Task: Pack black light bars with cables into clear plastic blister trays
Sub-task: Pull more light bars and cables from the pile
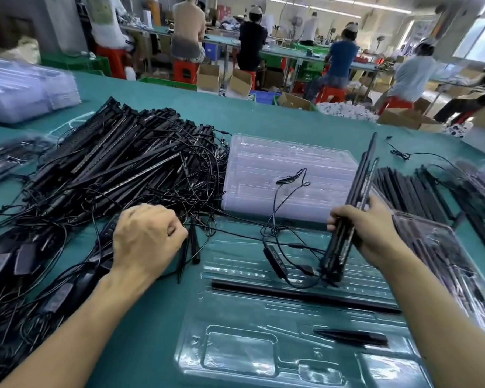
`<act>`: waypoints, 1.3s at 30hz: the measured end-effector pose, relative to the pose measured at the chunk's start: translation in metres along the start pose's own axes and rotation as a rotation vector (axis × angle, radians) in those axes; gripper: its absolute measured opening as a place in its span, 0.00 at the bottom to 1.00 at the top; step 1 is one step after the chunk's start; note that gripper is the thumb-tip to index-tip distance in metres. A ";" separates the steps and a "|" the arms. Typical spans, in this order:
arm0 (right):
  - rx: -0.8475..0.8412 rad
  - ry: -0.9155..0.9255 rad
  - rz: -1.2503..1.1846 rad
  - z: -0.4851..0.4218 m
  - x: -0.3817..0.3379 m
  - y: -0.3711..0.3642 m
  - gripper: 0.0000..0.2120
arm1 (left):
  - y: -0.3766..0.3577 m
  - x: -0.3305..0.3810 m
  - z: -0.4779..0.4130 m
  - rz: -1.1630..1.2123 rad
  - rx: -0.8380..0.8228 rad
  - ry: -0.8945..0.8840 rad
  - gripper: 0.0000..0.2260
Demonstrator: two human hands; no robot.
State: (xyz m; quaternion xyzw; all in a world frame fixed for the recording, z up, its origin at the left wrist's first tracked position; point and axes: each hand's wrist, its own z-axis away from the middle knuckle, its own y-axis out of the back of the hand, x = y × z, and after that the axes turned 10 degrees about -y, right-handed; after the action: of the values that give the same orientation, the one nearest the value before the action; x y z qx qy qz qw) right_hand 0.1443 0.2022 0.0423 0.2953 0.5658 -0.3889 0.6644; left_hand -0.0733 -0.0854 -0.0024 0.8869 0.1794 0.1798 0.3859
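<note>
Gripping a tilted bundle of light bars [356,208], the right hand [373,228] hovers over the open tray [235,345]; the left hand [146,239], fisted on cables, blocks the tangled pile [109,169].

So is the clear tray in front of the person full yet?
No, mostly empty. The open tray holds one long light bar across its slots; its near pockets are bare. The right hand has more bars in its grip.

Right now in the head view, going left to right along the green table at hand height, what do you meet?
Tangled pile of black light bars and cables → closed left hand → clear plastic blister tray → right hand gripping a bundle of black bars → filled clear tray.
</note>
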 end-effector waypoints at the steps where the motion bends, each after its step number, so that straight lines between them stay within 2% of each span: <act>1: -0.001 -0.003 -0.033 -0.001 0.001 -0.006 0.16 | 0.001 -0.002 -0.001 -0.026 0.002 0.038 0.13; 4: 0.046 -0.012 -0.189 -0.008 -0.004 -0.015 0.15 | 0.004 -0.004 -0.004 -0.056 0.052 0.104 0.14; 7: 0.089 0.011 -0.359 -0.013 -0.013 -0.014 0.17 | 0.004 0.004 -0.005 -0.095 0.028 0.014 0.12; 10: 0.129 0.046 -0.411 -0.014 -0.021 -0.007 0.13 | 0.002 0.007 -0.004 -0.136 -0.117 -0.047 0.11; 12: 0.110 0.029 -0.355 -0.012 -0.021 -0.005 0.11 | 0.001 0.014 -0.006 -0.201 -0.228 -0.028 0.05; 13: 0.089 0.014 -0.311 -0.012 -0.021 -0.005 0.11 | -0.001 0.020 -0.007 -0.223 -0.265 -0.030 0.06; 15: 0.072 -0.003 -0.246 -0.012 -0.018 -0.009 0.10 | -0.004 0.045 -0.013 -0.212 -0.305 -0.111 0.08; 17: 0.110 0.008 -0.223 -0.013 -0.017 -0.015 0.09 | -0.013 0.078 -0.022 -0.099 -0.389 -0.133 0.20; 19: 0.141 0.029 -0.180 -0.015 -0.018 -0.017 0.09 | -0.029 0.105 -0.031 0.045 -0.523 -0.023 0.34; 20: 0.144 0.035 -0.161 -0.016 -0.019 -0.017 0.09 | -0.038 0.116 -0.034 0.108 -0.585 0.044 0.37; 22: 0.138 0.042 -0.157 -0.018 -0.021 -0.012 0.09 | -0.054 0.129 -0.037 0.196 -0.612 0.141 0.34; 25: 0.153 0.054 -0.141 -0.019 -0.021 -0.001 0.09 | -0.067 0.136 -0.036 0.302 -0.550 0.188 0.16; 27: 0.167 0.054 -0.118 -0.020 -0.019 0.006 0.08 | -0.067 0.138 -0.033 0.401 -0.425 0.163 0.10; 31: 0.195 0.052 -0.118 -0.026 -0.010 0.016 0.11 | -0.045 0.139 -0.039 0.601 0.074 -0.048 0.15; 33: 0.189 0.037 -0.100 -0.027 -0.003 0.014 0.18 | -0.023 0.139 -0.052 0.721 0.302 -0.082 0.15; 35: 0.177 0.011 -0.043 -0.028 0.005 0.011 0.30 | 0.000 0.143 -0.066 0.780 0.479 -0.094 0.14; 37: 0.148 -0.018 0.024 -0.027 0.013 0.003 0.41 | 0.023 0.151 -0.075 0.766 0.543 -0.241 0.14; 39: 0.089 -0.014 0.127 -0.029 0.022 -0.004 0.40 | 0.038 0.157 -0.074 0.726 0.410 -0.431 0.14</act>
State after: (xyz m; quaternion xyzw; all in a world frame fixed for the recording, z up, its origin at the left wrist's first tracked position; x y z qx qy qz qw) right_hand 0.1268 0.2198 0.0156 0.3572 0.5233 -0.3726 0.6781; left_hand 0.0365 0.0082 0.1013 0.9673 -0.1949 0.0758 0.1434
